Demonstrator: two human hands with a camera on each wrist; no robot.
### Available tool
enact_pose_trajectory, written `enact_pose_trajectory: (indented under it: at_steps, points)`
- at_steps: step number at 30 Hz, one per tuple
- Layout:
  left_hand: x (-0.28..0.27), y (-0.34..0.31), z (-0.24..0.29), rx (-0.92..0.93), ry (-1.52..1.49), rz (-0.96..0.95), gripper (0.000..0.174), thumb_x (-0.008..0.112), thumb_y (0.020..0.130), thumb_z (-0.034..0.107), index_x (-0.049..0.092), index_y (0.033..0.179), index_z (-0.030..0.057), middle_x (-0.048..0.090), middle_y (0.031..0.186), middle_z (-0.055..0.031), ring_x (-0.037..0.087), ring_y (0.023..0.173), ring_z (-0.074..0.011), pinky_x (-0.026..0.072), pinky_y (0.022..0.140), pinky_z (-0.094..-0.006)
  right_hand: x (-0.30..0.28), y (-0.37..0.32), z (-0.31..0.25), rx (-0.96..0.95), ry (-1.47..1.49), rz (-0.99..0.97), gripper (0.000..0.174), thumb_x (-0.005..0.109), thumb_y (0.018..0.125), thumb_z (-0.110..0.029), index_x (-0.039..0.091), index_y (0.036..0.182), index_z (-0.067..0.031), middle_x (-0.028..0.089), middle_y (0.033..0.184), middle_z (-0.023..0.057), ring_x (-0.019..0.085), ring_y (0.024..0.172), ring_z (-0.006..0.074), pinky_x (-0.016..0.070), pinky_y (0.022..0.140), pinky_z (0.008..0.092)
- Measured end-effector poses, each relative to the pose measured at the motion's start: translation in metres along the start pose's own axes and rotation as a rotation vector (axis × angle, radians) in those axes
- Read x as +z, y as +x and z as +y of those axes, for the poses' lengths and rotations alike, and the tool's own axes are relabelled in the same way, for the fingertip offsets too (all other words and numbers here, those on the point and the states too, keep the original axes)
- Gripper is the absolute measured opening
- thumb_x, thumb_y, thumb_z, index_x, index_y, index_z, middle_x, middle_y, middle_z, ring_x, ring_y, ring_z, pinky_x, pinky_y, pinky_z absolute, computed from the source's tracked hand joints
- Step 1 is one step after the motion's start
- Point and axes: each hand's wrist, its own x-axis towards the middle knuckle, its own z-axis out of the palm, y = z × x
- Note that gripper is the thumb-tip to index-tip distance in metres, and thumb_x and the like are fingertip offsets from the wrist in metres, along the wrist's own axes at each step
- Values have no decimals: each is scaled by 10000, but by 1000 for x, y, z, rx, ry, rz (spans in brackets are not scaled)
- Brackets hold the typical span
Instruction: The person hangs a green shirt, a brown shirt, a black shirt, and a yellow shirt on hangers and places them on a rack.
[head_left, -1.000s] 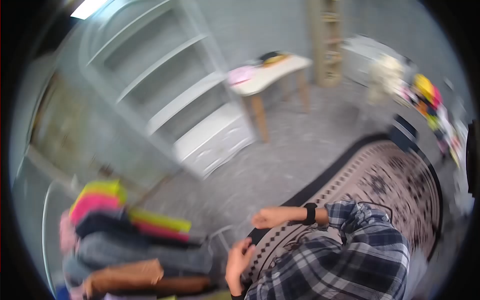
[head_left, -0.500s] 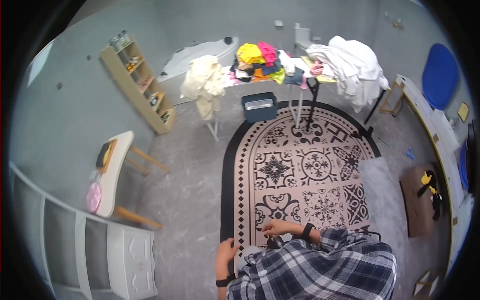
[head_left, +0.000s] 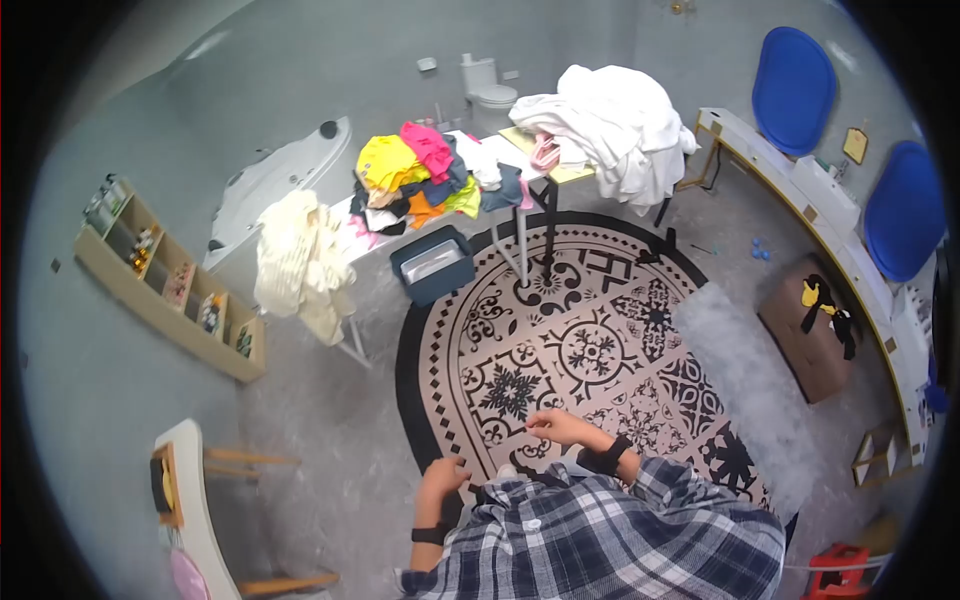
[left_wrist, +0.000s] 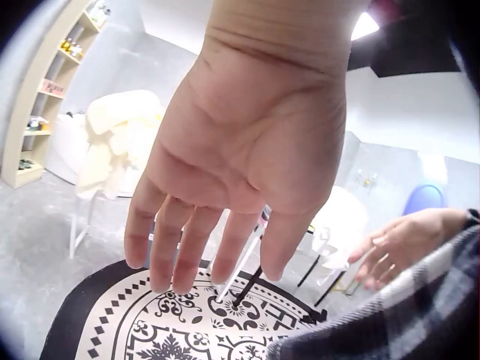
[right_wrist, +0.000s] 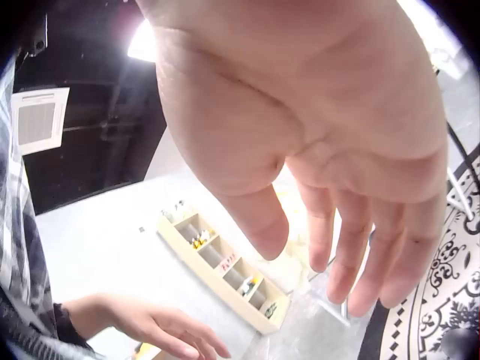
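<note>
Both hands hang in front of the plaid shirt and hold nothing. My left hand [head_left: 440, 480] is over the edge of the patterned rug; in the left wrist view its palm shows with fingers extended and relaxed. My right hand [head_left: 558, 428] is a little further forward over the rug [head_left: 590, 350], its fingers loose in the right wrist view. Ahead, a table bears a pile of colourful clothes [head_left: 395, 165] and a heap of white cloth [head_left: 620, 130]. Cream cloth [head_left: 300, 260] drapes over a stand at the left. A dark blue bin [head_left: 432, 265] stands on the floor before the table.
Left are a wooden shelf [head_left: 170, 280] and a white-topped table [head_left: 190, 450]. A brown ottoman [head_left: 800, 350] with black and yellow items stands right, near a long counter [head_left: 800, 200] with blue mirrors [head_left: 795, 90]. A red stool [head_left: 838, 570] is at the lower right.
The view has swung right, from the white shelves and clothes rack to the laundry tables, and these now appear nearer. Both hands stay empty in front of the body.
</note>
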Motion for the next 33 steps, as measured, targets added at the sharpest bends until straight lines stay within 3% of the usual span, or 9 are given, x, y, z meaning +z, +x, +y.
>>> enact_pose_trajectory:
  at_steps: [4,8,12,17,20,24,25,26,33]
  points:
    - [-83,98,44,174,59,-55,356,626,706,262,595,973,30,617,824,-192,599,790,-329,477,699,-377,-58,43,-9,195,137,123,256,568,818,-171,572,1034,-34,595,788,37,546,696,98,434,611,226]
    - [-113,200,77,358,11,-38,333,627,722,210,587,972,-7,605,885,-219,579,856,-344,451,760,-391,-105,78,19,273,275,252,274,591,795,-175,574,1016,-14,581,738,54,543,665,109,436,600,243]
    - [-151,295,132,408,0,-91,329,624,724,204,590,968,-13,602,898,-222,575,861,-347,445,769,-384,-176,134,62,351,311,236,300,580,812,-166,540,1073,-23,586,783,34,537,705,90,423,598,220]
    - [-183,412,183,448,-34,-95,315,621,725,206,594,963,0,606,882,-217,588,836,-331,459,732,-371,-285,214,65,244,288,294,285,581,808,-156,550,1059,-25,567,694,7,500,623,70,408,561,210]
    - [-205,464,217,460,-145,-117,315,618,741,209,583,970,-5,619,782,-153,601,724,-255,467,654,-321,-345,255,73,180,254,338,285,581,807,-153,550,1060,-25,567,707,8,487,605,70,405,551,207]
    - [-241,541,247,488,-122,-79,258,605,740,194,608,906,-3,621,770,-141,601,701,-232,462,635,-321,-415,322,72,186,319,411,315,569,812,-141,518,1100,-25,575,816,36,510,647,87,422,561,216]
    - [-246,565,252,478,-106,-97,259,609,713,200,613,868,-7,616,781,-176,605,740,-307,467,661,-369,-430,336,72,178,348,426,327,564,814,-138,504,1117,-30,576,826,43,524,657,93,431,569,216]
    - [-251,589,257,485,-124,-119,266,612,711,209,614,871,-4,616,772,-175,605,738,-306,467,658,-369,-444,350,74,189,350,429,327,564,814,-138,504,1117,-30,576,826,43,524,657,93,431,569,216]
    - [-278,797,309,576,-210,-51,340,616,717,247,591,946,-4,618,826,-191,609,769,-297,475,695,-342,-537,444,124,524,736,513,384,541,825,-139,424,1181,-56,543,1025,55,578,789,141,500,685,257]
